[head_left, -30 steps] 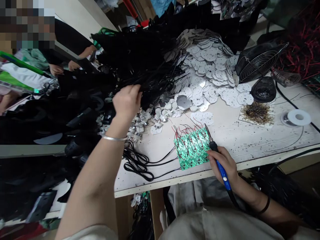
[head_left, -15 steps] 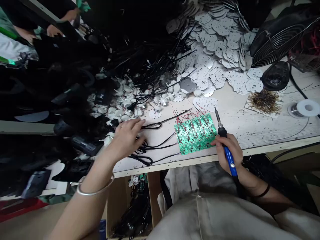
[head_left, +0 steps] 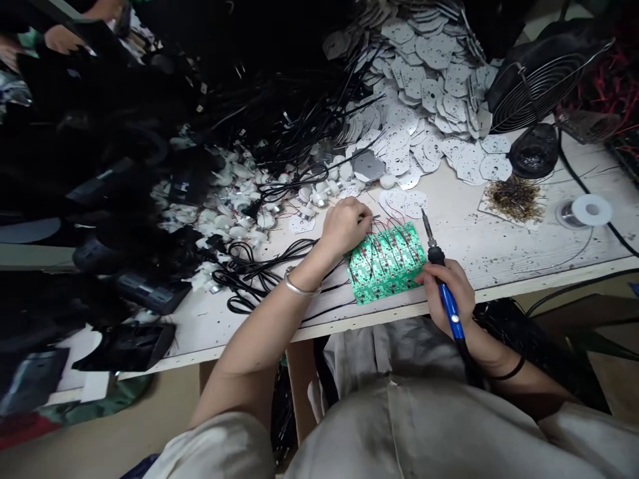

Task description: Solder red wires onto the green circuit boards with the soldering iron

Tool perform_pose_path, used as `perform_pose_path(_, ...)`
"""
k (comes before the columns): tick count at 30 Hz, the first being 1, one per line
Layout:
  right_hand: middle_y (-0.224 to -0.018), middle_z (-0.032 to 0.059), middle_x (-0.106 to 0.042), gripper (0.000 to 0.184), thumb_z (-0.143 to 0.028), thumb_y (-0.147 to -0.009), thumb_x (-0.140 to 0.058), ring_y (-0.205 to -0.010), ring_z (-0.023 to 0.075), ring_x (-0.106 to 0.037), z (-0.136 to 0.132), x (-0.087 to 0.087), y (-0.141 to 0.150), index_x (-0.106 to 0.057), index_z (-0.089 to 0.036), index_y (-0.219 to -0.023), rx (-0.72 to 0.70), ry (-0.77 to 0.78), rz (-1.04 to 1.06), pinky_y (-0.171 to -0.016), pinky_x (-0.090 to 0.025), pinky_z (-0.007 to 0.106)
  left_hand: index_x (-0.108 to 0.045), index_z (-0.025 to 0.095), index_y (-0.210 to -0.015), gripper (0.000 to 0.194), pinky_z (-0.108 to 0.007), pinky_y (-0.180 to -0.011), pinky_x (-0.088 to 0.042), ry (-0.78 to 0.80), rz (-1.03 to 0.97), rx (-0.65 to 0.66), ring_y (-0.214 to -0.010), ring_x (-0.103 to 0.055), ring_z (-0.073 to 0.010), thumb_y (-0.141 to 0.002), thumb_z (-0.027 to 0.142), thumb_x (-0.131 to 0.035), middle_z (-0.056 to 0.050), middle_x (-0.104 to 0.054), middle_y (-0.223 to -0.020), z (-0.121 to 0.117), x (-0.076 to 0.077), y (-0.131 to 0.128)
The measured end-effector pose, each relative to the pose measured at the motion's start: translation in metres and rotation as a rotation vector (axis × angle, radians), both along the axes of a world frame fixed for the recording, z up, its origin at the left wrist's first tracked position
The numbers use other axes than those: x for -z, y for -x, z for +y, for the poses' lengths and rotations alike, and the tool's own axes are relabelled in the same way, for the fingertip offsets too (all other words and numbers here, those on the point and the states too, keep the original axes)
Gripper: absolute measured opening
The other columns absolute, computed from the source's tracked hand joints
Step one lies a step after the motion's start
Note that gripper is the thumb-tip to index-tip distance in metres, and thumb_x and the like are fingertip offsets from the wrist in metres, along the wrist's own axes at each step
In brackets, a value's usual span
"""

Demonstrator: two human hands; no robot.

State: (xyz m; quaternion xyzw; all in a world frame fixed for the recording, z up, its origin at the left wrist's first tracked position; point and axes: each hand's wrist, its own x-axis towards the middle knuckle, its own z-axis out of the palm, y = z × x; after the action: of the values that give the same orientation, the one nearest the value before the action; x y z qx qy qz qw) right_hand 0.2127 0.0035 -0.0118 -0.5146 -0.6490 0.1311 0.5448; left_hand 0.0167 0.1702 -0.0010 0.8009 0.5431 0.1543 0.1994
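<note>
A green circuit board panel [head_left: 387, 285] with red and black wires along its upper part lies near the table's front edge. At its upper left corner is my left hand [head_left: 345, 226], fingers pinched around the end of a black cable [head_left: 376, 217], whose tip sticks out to the right. Looped black cables [head_left: 249, 269] lie left of the board, some reaching its left edge beneath my forearm. My right hand [head_left: 452, 289] grips a blue soldering iron [head_left: 449, 306], tip pointing up and away, just off the board. Its fingertips touch the panel's right edge.
Behind lie heaped white plates [head_left: 414, 126] and small white parts [head_left: 234, 193]. On the right are a solder spool [head_left: 592, 211], a pad of brown shavings [head_left: 514, 199] and a black fan [head_left: 539, 80]. Another person's hand [head_left: 62, 40] shows at upper left.
My left hand has moved right, from the looped cables to the board's upper left corner, and closed on a cable end. My right hand still holds the soldering iron. The view has shifted slightly.
</note>
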Motion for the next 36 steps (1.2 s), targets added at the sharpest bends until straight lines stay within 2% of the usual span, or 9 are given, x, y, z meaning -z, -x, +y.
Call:
perform_pose_path(3, -0.082, 0.0029, -0.069, 0.032, -0.007, -0.089, -0.058, -0.077, 0.0196, -0.063, 0.0, 0.0, -0.001, -0.062, -0.024, -0.116, -0.025, 0.002, 0.003, -0.07, -0.056, 0.035, -0.07, 0.017, -0.075, 0.012, -0.037, -0.082, -0.05, 0.037, -0.043, 0.004, -0.082, -0.06, -0.02, -0.081, 0.018, -0.06, -0.006, -0.065, -0.084, 0.003, -0.001, 0.002)
perform_pose_path(6, -0.082, 0.0027, -0.07, 0.036, -0.004, -0.088, -0.058, -0.076, 0.019, -0.063, 0.001, -0.001, -0.001, -0.062, -0.023, -0.118, -0.05, -0.002, 0.017, -0.07, -0.055, 0.034, -0.062, 0.017, -0.074, 0.012, -0.033, -0.078, -0.05, 0.027, -0.181, -0.05, -0.078, -0.058, -0.0167, -0.084, 0.016, -0.056, -0.005, -0.063, -0.079, -0.004, -0.02, 0.005)
perform_pose_path(10, -0.081, 0.0028, -0.07, 0.035, -0.003, -0.086, -0.059, -0.075, 0.0185, -0.063, 0.002, -0.002, -0.001, -0.063, -0.023, -0.115, -0.074, -0.03, 0.001, -0.068, -0.054, 0.033, -0.058, 0.019, -0.082, 0.011, -0.024, -0.061, -0.046, 0.044, -0.425, -0.112, -0.063, -0.055, -0.0108, -0.091, 0.023, -0.053, 0.0, -0.061, -0.072, -0.051, -0.055, 0.024)
perform_pose_path(12, -0.082, 0.0032, -0.07, 0.033, -0.005, -0.087, -0.06, -0.076, 0.0191, -0.063, 0.001, -0.002, -0.002, -0.063, -0.023, -0.115, -0.085, -0.028, -0.013, -0.067, -0.054, 0.034, -0.059, 0.019, -0.08, 0.01, -0.023, -0.058, -0.044, -0.006, -0.39, -0.11, -0.061, -0.054, -0.01, -0.089, 0.023, -0.056, 0.001, -0.062, -0.072, -0.081, -0.06, 0.033)
perform_pose_path(16, -0.082, 0.0031, -0.072, 0.03, -0.01, -0.088, -0.059, -0.075, 0.0201, -0.065, -0.002, -0.003, -0.004, -0.062, -0.023, -0.115, -0.153, -0.023, -0.02, -0.067, -0.056, 0.035, -0.059, 0.019, -0.074, 0.01, -0.026, -0.061, -0.045, -0.074, -0.242, -0.08, -0.064, -0.058, -0.0122, -0.084, 0.018, -0.058, -0.001, -0.066, -0.073, -0.115, -0.038, 0.041)
perform_pose_path(20, -0.082, 0.0037, -0.071, 0.032, -0.017, -0.092, -0.055, -0.076, 0.0212, -0.067, -0.001, -0.006, -0.001, -0.059, -0.023, -0.123, -0.228, -0.022, 0.044, -0.073, -0.057, 0.041, -0.061, 0.02, -0.075, 0.01, -0.032, -0.073, -0.052, -0.105, -0.229, -0.07, -0.081, -0.067, -0.0177, -0.084, 0.019, -0.058, -0.006, -0.072, -0.085, -0.11, -0.017, 0.038)
perform_pose_path(24, -0.074, 0.001, -0.069, 0.033, -0.028, -0.096, -0.051, -0.063, 0.0185, -0.064, 0.004, -0.009, 0.006, -0.058, -0.023, -0.127, -0.226, -0.105, -0.013, -0.073, -0.056, 0.042, -0.061, 0.02, -0.073, 0.009, -0.036, -0.086, -0.054, -0.076, -0.267, -0.017, -0.097, -0.071, -0.02, -0.082, 0.017, -0.059, -0.008, -0.075, -0.102, -0.101, -0.016, 0.037)
perform_pose_path(30, -0.069, -0.0018, -0.069, 0.027, -0.021, -0.095, -0.051, -0.053, 0.0154, -0.059, 0.007, -0.014, 0.02, -0.063, -0.025, -0.118, -0.208, -0.112, 0.028, -0.066, -0.056, 0.039, -0.06, 0.019, -0.07, 0.01, -0.036, -0.083, -0.054, -0.018, -0.264, -0.056, -0.092, -0.072, -0.0203, -0.077, 0.012, -0.06, -0.007, -0.076, -0.101, -0.094, -0.017, 0.042)
perform_pose_path(36, -0.065, -0.0033, -0.069, 0.028, -0.015, -0.091, -0.052, -0.058, 0.0175, -0.063, 0.013, -0.022, 0.033, -0.061, -0.025, -0.116, -0.25, -0.052, -0.079, -0.062, -0.057, 0.034, -0.059, 0.019, -0.068, 0.013, -0.03, -0.074, -0.055, 0.053, -0.329, -0.043, -0.088, -0.071, -0.0176, -0.077, 0.01, -0.06, -0.007, -0.075, -0.098, -0.086, -0.019, 0.045)
